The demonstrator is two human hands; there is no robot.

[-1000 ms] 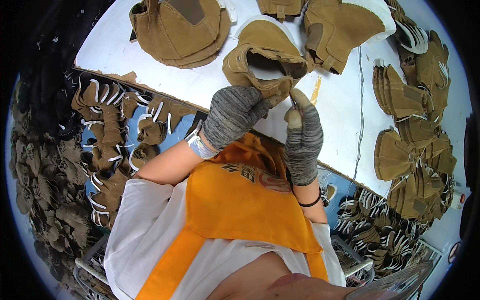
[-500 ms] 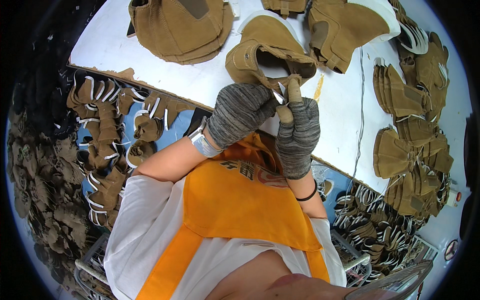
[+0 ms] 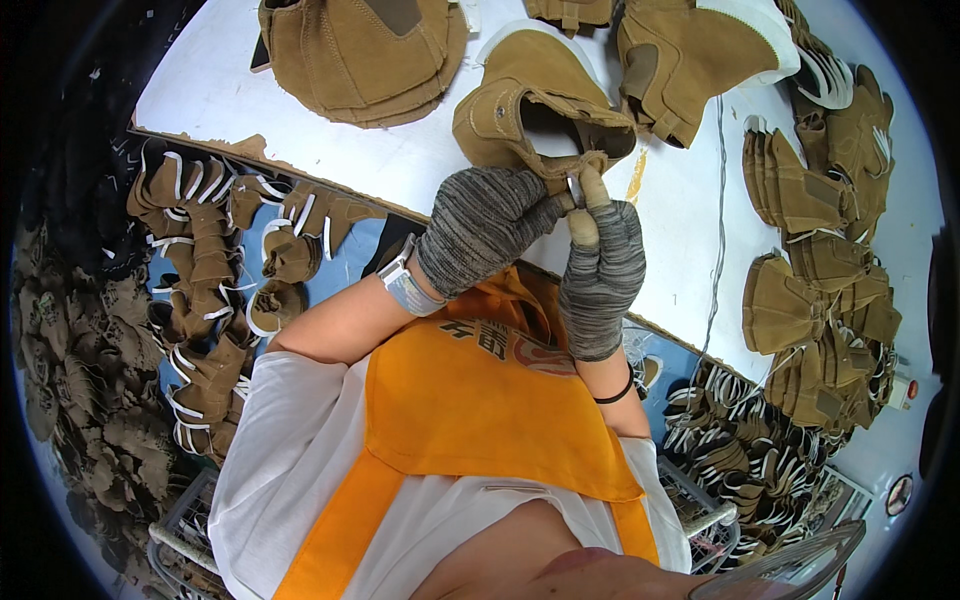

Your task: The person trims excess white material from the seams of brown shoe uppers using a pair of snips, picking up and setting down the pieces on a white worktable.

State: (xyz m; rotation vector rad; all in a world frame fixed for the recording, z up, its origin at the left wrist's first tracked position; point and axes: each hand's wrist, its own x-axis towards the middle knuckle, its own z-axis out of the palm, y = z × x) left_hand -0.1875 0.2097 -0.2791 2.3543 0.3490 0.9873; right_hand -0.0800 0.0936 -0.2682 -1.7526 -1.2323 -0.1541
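A brown suede boot upper [image 3: 535, 65] lies on the table in front of me, its opening facing me and a white strip along its far edge. My left hand [image 3: 485, 222], in a grey knit fingerless glove, is closed on the upper's near rim. My right hand [image 3: 605, 265], gloved the same way with pale covers on thumb and finger, pinches small metal thread snips [image 3: 574, 191] against that rim. Only a bit of their blades shows; the rest is hidden in the fingers.
The white table [image 3: 690, 230] carries a stack of brown uppers [image 3: 365, 60] at the left and another upper [image 3: 670, 65] at the right. A thin cord [image 3: 720, 220] crosses it. More uppers hang in piles [image 3: 800, 300] along the right edge and lie below at left [image 3: 210, 250].
The snips' blades, spread apart before, now show as a single short piece of metal at the rim. My right hand has shifted slightly right; the upper barely moves.
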